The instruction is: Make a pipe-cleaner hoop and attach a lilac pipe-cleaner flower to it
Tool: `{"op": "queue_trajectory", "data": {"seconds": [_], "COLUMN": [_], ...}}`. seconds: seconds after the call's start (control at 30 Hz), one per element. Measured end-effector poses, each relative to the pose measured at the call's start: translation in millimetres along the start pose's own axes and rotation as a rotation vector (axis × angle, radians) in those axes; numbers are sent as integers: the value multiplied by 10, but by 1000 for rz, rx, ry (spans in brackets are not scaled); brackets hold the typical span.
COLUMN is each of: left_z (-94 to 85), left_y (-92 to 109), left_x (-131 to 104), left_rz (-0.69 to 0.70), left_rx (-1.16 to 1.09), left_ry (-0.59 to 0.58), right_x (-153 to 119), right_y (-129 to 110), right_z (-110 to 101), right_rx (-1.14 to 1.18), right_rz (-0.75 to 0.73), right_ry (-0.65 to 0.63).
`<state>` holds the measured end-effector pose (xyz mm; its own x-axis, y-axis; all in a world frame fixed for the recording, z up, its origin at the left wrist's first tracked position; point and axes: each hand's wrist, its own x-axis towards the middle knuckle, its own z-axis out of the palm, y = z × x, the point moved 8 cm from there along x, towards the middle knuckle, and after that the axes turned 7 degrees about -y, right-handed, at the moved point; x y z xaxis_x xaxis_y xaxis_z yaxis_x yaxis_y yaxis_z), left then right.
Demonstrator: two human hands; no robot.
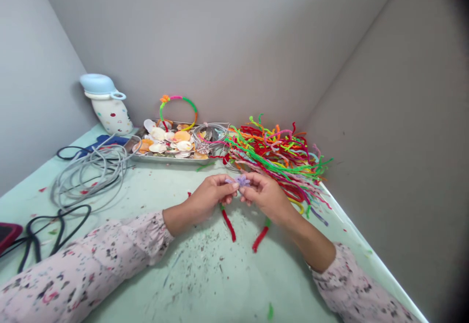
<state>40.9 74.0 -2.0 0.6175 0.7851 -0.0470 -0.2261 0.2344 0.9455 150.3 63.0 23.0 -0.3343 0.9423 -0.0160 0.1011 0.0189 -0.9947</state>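
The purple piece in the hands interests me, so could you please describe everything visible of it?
The purple piece is pale lavender and flower-like, with several short petal-like parts spreading outward. It looks fuzzy. The left hand and right hand hold it from either side, partly hiding it. It is on the near side of the heap of stems; whether anything attaches to it is hidden.

Pretty soft, even light, faint shadows; right wall [395, 157] dimmer, black vignetting at right corners, detail kinda mushy.
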Motion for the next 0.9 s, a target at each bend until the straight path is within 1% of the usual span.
{"op": "queue_trajectory", "data": {"seconds": [0.07, 0.13, 0.23, 0.37, 0.5, 0.6, 0.7, 0.77, 0.9], "left_z": [30, 61, 85, 102, 107, 134, 161, 178, 228], "left_y": [-17, -6, 20, 7, -38, -60, -74, -75, -87], "left_x": [-9, -18, -22, -19, -29, -44, -60, -67, -79], "left_rz": [-38, -46, -40, -68, -113, -131, -152, -165, -215], "left_rx": [-62, -110, -170, -241, -351, -425, -456, -454, -410], "left_ry": [-21, -45, -65, -94, -82, -72, -60, -66, -130], "right_x": [-8, -12, -17, -23, -26, -27, -38, -56, -106], "right_y": [-36, -64, -77, -85, -119, -162, -193, -227, -313], "right_z": [-18, -26, -28, -21, -8, -10, -16, -4, 40], "right_rx": [-56, -76, -46, -9, -13, -46, -85, -108, -128], "right_rz": [-14, -16, 0, -8, -28, -47, -42, -40, -46], "right_ry": [1, -4, -12, -39, -91, -97, -86, -101, -174]}}
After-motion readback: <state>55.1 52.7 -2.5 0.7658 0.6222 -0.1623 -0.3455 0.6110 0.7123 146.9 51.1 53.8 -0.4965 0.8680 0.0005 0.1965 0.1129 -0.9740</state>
